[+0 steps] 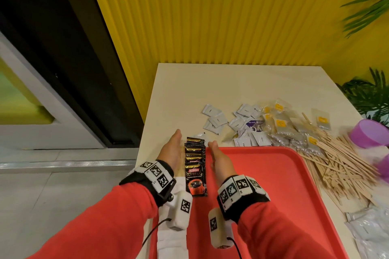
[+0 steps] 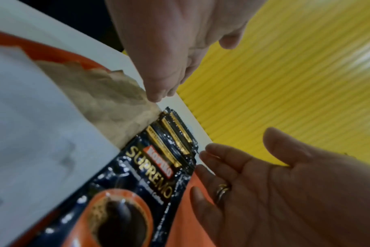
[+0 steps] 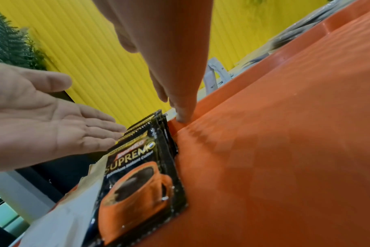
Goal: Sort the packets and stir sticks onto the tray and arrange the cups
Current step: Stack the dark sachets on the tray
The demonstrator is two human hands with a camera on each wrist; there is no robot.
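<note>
Our left hand (image 1: 171, 151) stands on edge, fingers straight and spread flat, holding nothing, just left of the coffee packets (image 1: 195, 166). We read that as a flat wall to square the overlapping row. The packets lie in a column along the left side of the red tray (image 1: 263, 185), probably so the rest stays free. Our right hand (image 1: 219, 161) mirrors it on the right side, fingers straight, fingertip down on the tray floor, nothing pinched. Further right on the counter (image 1: 210, 82), white sachets (image 1: 214, 121), clear packets (image 1: 282, 126), stir sticks (image 1: 341, 164) and purple cups (image 1: 370, 134) are unsorted, outside the tray.
</note>
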